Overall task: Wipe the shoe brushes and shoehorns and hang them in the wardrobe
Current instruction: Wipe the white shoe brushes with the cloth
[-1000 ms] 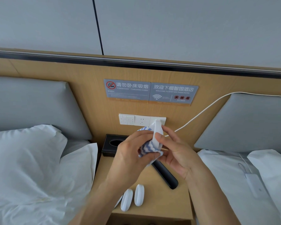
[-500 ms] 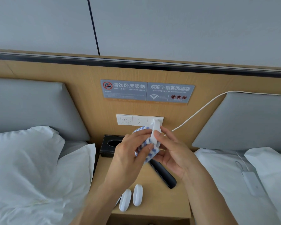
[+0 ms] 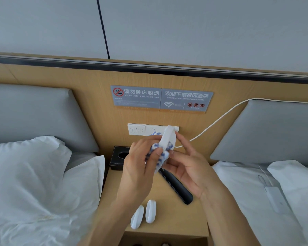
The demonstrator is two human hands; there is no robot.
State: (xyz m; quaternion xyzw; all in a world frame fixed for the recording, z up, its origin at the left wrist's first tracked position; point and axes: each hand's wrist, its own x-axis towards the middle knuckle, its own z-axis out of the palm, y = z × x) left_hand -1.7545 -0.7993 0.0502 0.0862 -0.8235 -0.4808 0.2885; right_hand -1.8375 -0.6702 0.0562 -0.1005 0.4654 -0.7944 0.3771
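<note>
Two beds flank the scene, the left bed (image 3: 34, 183) and the right bed (image 3: 252, 201) both cut off by the frame edges. Between them stands one wooden worktop (image 3: 169, 217), its front corner hidden by the forearms. On it lie one black brush (image 3: 178, 189), its upper end hidden behind the hands, and two white shoehorns (image 3: 144, 214) side by side. A black tissue box (image 3: 116, 159) is half covered. The left hand (image 3: 140, 167) grips a blue-and-white cloth (image 3: 158, 157) around a third white shoehorn (image 3: 166, 137), which the right hand (image 3: 187, 164) pinches; its lower part is hidden.
</note>
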